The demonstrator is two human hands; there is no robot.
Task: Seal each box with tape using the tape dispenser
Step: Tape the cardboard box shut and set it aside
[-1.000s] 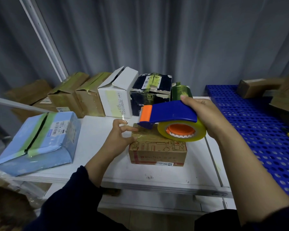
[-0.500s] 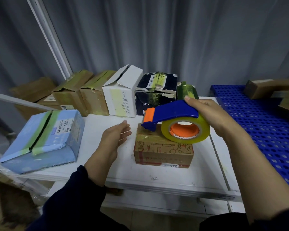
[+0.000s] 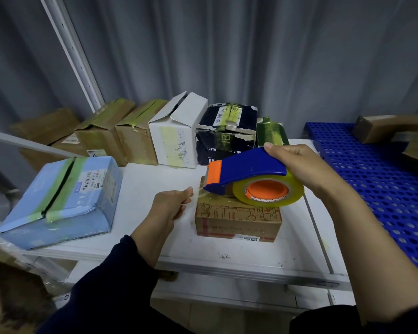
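Note:
A small brown printed box (image 3: 237, 219) lies on the white table (image 3: 227, 257). My right hand (image 3: 302, 166) grips a blue and orange tape dispenser (image 3: 249, 169) loaded with a roll of clear yellowish tape (image 3: 275, 198), and holds it over the box top with its orange nose at the box's far left corner. My left hand (image 3: 171, 204) is just left of the box with its fingers curled. Its thumb and fingers pinch what looks like the free end of the clear tape, which stretches from the dispenser's nose.
A large light-blue box (image 3: 63, 196) with green tape sits at the table's left. A row of boxes lines the back, among them a white box (image 3: 176, 133) and a dark box (image 3: 227, 131). A blue perforated pallet (image 3: 372, 179) with brown boxes (image 3: 381, 127) lies to the right.
My left hand left the box's corner, opened, then curled its fingers by the dispenser's nose. The dispenser tilted and lowered slightly over the box.

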